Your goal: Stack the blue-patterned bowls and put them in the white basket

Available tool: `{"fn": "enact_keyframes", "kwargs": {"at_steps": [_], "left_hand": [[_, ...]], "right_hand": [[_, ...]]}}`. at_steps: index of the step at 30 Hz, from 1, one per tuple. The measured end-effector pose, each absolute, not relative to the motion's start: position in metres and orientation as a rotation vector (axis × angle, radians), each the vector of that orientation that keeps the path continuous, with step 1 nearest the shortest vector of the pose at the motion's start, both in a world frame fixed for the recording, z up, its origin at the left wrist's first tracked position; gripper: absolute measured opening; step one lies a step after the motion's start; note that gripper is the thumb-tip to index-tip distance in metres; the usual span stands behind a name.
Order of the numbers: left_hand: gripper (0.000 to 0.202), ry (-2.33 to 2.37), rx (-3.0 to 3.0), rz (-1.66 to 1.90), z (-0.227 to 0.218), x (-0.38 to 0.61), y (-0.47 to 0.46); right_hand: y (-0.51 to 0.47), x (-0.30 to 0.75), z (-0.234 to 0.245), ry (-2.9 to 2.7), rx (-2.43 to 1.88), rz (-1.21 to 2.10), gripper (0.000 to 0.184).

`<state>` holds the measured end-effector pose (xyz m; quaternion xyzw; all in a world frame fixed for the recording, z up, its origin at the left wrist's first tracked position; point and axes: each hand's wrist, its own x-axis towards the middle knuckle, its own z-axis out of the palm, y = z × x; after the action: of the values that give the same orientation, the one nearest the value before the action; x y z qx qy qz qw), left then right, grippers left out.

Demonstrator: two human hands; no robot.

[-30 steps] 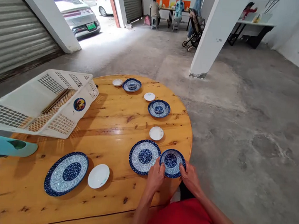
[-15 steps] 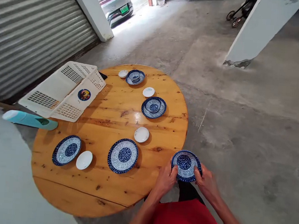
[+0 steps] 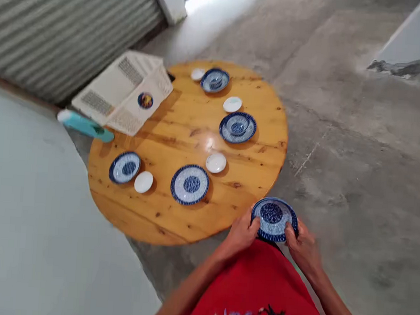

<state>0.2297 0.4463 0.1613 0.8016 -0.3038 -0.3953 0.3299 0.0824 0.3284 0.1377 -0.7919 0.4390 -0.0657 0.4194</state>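
Observation:
Between my two hands, just off the near right edge of the table, is a blue-and-white patterned plate (image 3: 275, 218). My left hand (image 3: 242, 232) grips its left rim, thumb on top. On the right rim, my right hand (image 3: 303, 243) has the same thumb-over hold. Whether another dish is stacked with it I cannot tell. The closest dish on the round wooden table (image 3: 167, 149) is a similar plate (image 3: 190, 185), lying flat. A small white dish (image 3: 216, 162) sits beyond it.
Farther left on the table are another blue patterned plate (image 3: 125, 167) and a white dish (image 3: 143, 181). Toward the back, a bowl sits on a plate (image 3: 238, 127). A white plastic basket (image 3: 137, 109) and a turquoise cylinder (image 3: 86, 126) stand at the left. A pillar (image 3: 412, 42) rises at right.
My view has tilted downward and turned left, so the table appears higher and farther right. Both hands keep their hold on the plate, which stays close to my body.

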Motion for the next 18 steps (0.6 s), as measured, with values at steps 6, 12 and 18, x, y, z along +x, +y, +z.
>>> {"fn": "enact_keyframes", "kwargs": {"at_steps": [6,12,18], "left_hand": [[0.050,-0.960,2.012,-1.041,0.155,0.236,0.475],[0.047,-0.976,1.998,-1.007,0.152,0.235,0.504],[0.046,-0.900,1.940,-0.968,0.161,0.235,0.511]], "right_hand": [[0.360,0.080,0.159,1.408,-2.097,-0.033,0.034],[0.380,0.086,0.167,1.387,-2.100,-0.004,0.031],[0.370,0.087,0.164,1.244,-2.137,0.011,0.039]]}}
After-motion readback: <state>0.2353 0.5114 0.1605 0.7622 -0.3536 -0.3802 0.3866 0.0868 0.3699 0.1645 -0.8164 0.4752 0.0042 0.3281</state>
